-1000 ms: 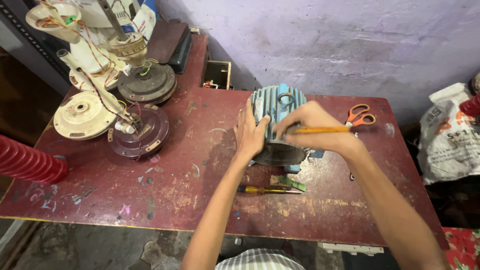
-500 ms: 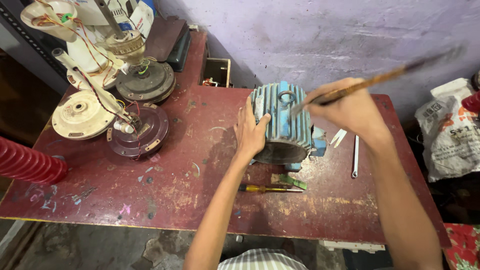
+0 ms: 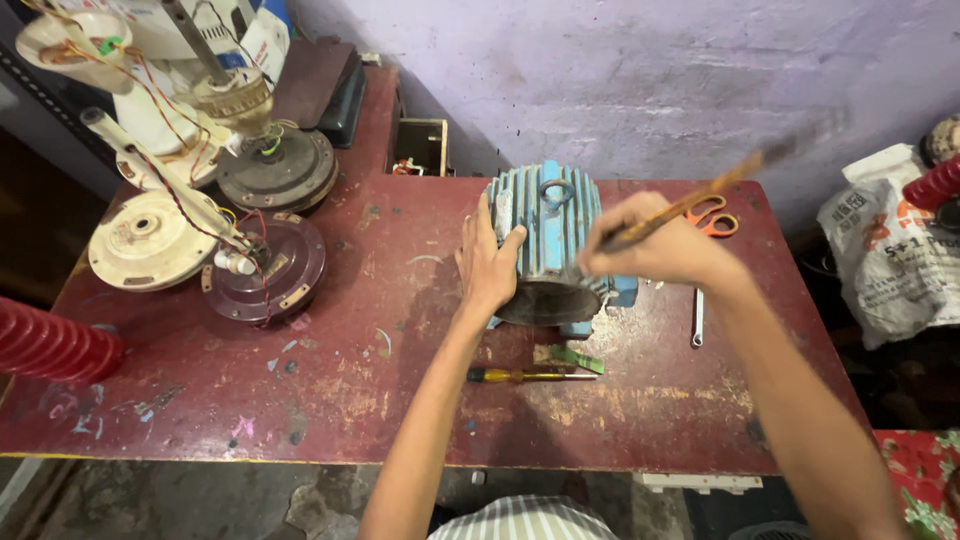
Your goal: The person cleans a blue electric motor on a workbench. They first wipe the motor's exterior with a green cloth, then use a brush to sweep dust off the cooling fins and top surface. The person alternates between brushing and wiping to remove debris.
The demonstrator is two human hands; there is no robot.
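Observation:
A blue ribbed electric motor casing point(image 3: 548, 225) lies on the worn red table point(image 3: 330, 390), its open end facing me. My left hand point(image 3: 487, 262) rests flat against the casing's left side. My right hand point(image 3: 655, 248) is over the casing's right side, closed on a thin brown stick-like tool point(image 3: 715, 193) that points up and to the right, blurred. A yellow-handled screwdriver point(image 3: 525, 376) lies on the table just in front of the casing.
Orange-handled scissors point(image 3: 712, 216) and a small spanner point(image 3: 697, 318) lie right of the casing. Dismantled fan motors point(image 3: 265, 265) with loose wires fill the left of the table. A red ribbed hose point(image 3: 50, 345) sits far left, a white sack point(image 3: 885, 260) at the right.
My right hand swung the stick-like tool up from lying across the casing, then lowered it somewhat. The scissors, hidden half a second ago, show again. My left hand stayed on the casing.

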